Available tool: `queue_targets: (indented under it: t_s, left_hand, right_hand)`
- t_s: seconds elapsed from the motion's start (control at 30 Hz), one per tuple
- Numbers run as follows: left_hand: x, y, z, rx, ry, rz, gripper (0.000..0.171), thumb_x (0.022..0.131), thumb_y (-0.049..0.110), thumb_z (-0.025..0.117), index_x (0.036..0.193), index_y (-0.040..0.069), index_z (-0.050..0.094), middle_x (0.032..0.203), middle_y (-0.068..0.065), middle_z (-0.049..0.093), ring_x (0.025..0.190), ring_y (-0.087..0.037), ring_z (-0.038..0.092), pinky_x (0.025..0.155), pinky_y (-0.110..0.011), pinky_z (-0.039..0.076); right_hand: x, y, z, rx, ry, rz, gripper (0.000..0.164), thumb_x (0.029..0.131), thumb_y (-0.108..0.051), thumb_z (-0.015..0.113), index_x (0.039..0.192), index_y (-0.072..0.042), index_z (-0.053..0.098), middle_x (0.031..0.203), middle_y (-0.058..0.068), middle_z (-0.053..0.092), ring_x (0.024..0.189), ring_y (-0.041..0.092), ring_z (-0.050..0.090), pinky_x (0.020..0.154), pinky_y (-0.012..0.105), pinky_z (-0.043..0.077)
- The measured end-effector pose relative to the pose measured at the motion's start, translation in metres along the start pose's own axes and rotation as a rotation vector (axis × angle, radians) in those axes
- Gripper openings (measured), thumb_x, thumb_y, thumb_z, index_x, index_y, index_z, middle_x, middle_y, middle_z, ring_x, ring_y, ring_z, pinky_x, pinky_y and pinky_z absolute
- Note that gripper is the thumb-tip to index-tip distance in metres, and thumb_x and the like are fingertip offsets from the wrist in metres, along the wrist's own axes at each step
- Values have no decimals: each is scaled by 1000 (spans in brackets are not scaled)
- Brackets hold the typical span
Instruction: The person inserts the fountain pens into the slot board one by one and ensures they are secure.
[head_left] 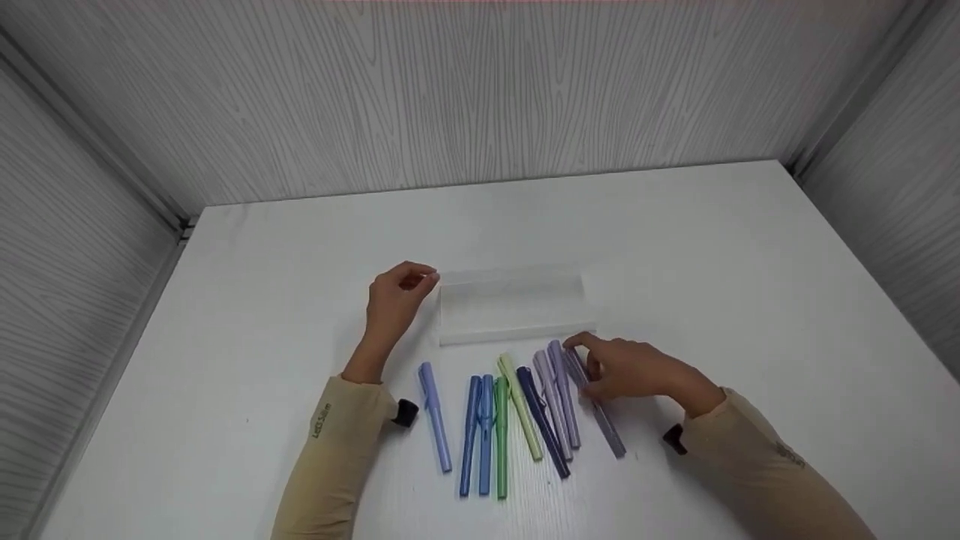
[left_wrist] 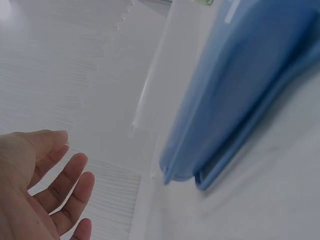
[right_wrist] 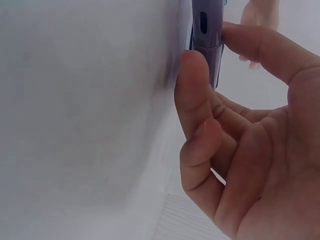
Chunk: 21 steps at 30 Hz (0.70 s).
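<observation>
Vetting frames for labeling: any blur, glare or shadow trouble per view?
Head: clear tray washes out against the white table, soft shadow by the right sleeve; left wrist: blue pen looms close and out of focus, bright streak along what looks like the tray's edge; right wrist: left side a featureless gray blur, fingers crisper.

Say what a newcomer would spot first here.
First, likely the loose row of blue, green and purple pens on the white table, just in front of a clear tray. Next, the right hand pinching the purple pen at the row's right end, and the left hand at the tray's far left corner.
</observation>
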<state>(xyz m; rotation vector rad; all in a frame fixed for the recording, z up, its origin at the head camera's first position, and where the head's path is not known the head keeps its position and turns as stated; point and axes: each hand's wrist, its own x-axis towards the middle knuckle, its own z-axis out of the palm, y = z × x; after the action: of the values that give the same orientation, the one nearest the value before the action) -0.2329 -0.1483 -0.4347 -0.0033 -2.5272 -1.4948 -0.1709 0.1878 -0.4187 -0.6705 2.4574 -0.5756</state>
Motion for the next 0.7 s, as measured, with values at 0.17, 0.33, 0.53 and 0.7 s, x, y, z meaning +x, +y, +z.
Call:
queue_targets:
  t_s: [0.17,0.33,0.53,0.7]
  left_hand:
    - [-1,2,0,-22,2,-8,19,91,24,68,100,9,73,93,-10,71,83,-18,61,69,-24,46]
    - [0,2,1,-46,1,-17,17,90,22,68,100,9,73,93,-10,71,83,-16,60,69,-24,46]
    - [1,2,0,-34,-12,-13,18,91,24,67,100,10,73,95,-9,72,85,-19,62,70,-26,46]
    - [1,3,0,-29,-7,-10,18,91,25,67,100,10,73,94,-10,72,85,-19,63,70,-26,46]
  right_hand:
    - [-5,0,-10,60,4,-55,63,89,-18,64,144,-18,33,97,0,65,69,9,57,64,29,46]
    - [-9,3,-23,148,44,-108,66,90,-14,62,147,-14,29,100,7,65,74,13,60,67,29,48]
    - [-13,6,-37,242,103,-163,67,91,-13,63,147,-14,26,99,12,64,70,19,60,65,27,49]
    - [-15,9,-47,297,148,-184,67,93,-12,60,149,-15,25,99,12,64,74,27,63,67,26,49]
